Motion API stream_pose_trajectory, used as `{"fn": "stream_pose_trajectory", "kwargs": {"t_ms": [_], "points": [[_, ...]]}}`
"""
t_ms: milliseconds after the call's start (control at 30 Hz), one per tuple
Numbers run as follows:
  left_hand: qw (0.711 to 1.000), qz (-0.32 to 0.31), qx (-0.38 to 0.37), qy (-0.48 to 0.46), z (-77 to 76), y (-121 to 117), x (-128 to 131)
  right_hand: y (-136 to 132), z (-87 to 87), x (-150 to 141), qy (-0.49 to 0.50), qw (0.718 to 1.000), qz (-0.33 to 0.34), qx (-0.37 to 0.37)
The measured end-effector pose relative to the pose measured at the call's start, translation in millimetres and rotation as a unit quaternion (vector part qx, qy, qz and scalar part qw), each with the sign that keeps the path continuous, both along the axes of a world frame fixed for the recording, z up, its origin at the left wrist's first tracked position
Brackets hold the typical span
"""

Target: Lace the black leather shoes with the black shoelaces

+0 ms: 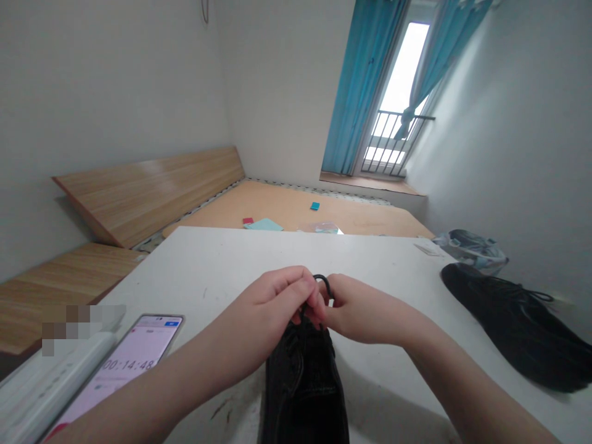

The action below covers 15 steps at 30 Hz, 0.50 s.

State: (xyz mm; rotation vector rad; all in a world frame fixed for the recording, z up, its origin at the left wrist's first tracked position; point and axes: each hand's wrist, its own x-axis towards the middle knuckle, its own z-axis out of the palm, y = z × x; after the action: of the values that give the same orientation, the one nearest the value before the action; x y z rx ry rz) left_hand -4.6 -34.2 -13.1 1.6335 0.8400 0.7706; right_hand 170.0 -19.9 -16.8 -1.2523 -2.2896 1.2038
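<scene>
A black shoe (303, 382) lies on the white table (208, 271) right in front of me, toe toward me. My left hand (277, 302) and my right hand (358, 311) meet over its far end. Both pinch a black shoelace (324, 282), and a small loop of it stands up between the fingertips. The fingers of each hand are closed on the lace. Much of the lace is hidden under my hands.
A second black shoe (518, 320) lies at the table's right edge. A phone (132, 357) showing a timer rests at the left, beside a white power strip (50, 382). A wooden bed platform (296, 209) with small coloured items lies beyond, and a plastic bag (472, 246) is near the right wall.
</scene>
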Motion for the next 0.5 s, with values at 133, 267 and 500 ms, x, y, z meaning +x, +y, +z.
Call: {"fn": "stream_pose_trajectory", "kwargs": {"t_ms": [133,267,500], "points": [[0.998,0.000,0.030,0.052,3.2,-4.0,-4.8,9.6,-0.6,8.7,0.102,0.989,0.078,-0.078],[0.997,-0.002,0.036,0.072,7.8,-8.0,-7.4,25.8,-1.3,25.6,0.216,0.952,0.090,-0.198],[0.979,0.012,0.085,0.183,19.2,-11.9,-10.6,21.8,-8.1,23.0,0.404,0.869,0.003,-0.287]]}}
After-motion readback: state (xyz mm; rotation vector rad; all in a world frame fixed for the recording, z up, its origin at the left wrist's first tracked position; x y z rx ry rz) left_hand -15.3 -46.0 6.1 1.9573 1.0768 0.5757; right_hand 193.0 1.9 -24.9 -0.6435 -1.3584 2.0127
